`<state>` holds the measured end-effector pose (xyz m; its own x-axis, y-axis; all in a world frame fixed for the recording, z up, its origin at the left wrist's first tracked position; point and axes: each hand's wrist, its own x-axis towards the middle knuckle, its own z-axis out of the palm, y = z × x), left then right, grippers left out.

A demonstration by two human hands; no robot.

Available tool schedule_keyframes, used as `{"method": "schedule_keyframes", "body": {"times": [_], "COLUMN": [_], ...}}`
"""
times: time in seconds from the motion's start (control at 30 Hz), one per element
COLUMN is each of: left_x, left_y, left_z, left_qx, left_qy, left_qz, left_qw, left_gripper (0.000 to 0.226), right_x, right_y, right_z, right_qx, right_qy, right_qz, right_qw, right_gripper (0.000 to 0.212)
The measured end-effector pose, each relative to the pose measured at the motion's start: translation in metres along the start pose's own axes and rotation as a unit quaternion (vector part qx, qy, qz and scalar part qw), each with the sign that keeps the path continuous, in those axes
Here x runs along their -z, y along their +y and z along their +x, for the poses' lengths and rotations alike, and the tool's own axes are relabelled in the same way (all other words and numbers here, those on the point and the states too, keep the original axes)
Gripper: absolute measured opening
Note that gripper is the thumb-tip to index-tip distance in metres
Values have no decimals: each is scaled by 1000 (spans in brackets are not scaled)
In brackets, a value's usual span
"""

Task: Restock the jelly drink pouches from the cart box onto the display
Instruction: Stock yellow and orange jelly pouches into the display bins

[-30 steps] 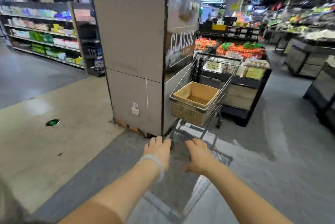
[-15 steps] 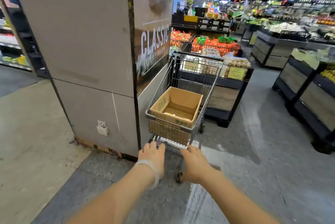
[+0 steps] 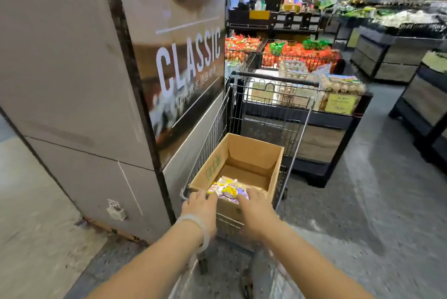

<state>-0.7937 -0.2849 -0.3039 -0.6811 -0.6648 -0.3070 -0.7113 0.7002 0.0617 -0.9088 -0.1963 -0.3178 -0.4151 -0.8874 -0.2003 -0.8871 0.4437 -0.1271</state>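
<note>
Supermarket aisle, grey floor [image 3: 362,214], pillar [image 3: 72,81] with "CLASSIC" poster on the left, egg and produce stands ahead. Step looks like transport: person pushes wire cart [image 3: 266,114] toward the display. Left hand [image 3: 200,204] and right hand [image 3: 254,209] sit at the cart's near rim, apparently curled on the handle, which is hidden beneath them. Cardboard box [image 3: 254,153] sits in the cart basket, open-topped and mostly bare inside. Jelly drink pouches [image 3: 228,188] lie heaped at the near end: small, glossy, purple-yellow-white, blurred. Next move likely needs parking, then reaching in.
</note>
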Motion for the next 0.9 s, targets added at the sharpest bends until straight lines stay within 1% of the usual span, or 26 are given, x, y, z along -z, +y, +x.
{"method": "schedule_keyframes", "body": {"times": [0.07, 0.13, 0.37, 0.43, 0.53, 0.6, 0.63, 0.77, 0.9], "left_x": [8, 7, -10, -16, -29, -40, -47, -87, -138], "left_y": [2, 4, -3, -6, -11, -15, -18, -28, -33], "left_z": [36, 67, 178, 214, 272, 309, 326, 382, 422], "left_qx": [10, 13, 21, 24, 29, 28, 26, 32, 30], "left_qy": [3, -12, -63, -81, -118, -151, -168, -224, -282], "left_qz": [4, 1, -23, -39, -38, -28, -20, -15, -26], "left_qw": [1000, 1000, 998, 996, 992, 988, 985, 974, 959], "left_gripper": [72, 70, 67, 67, 78, 86, 87, 76, 72], "right_x": [6, 4, -21, -33, -51, -67, -77, -127, -184], "right_y": [14, 26, 67, 81, 98, 107, 111, 122, 125], "right_z": [34, 61, 145, 173, 219, 251, 266, 320, 360], "right_qx": [9, 7, -15, -41, -81, -100, -109, -142, -172], "right_qy": [2, -13, -94, -120, -161, -185, -196, -222, -254], "right_qz": [-1, 10, 65, 68, 76, 98, 114, 151, 174], "right_qw": [1000, 1000, 993, 990, 981, 973, 968, 953, 936], "right_gripper": [51, 47, 56, 60, 62, 68, 66, 55, 54]}}
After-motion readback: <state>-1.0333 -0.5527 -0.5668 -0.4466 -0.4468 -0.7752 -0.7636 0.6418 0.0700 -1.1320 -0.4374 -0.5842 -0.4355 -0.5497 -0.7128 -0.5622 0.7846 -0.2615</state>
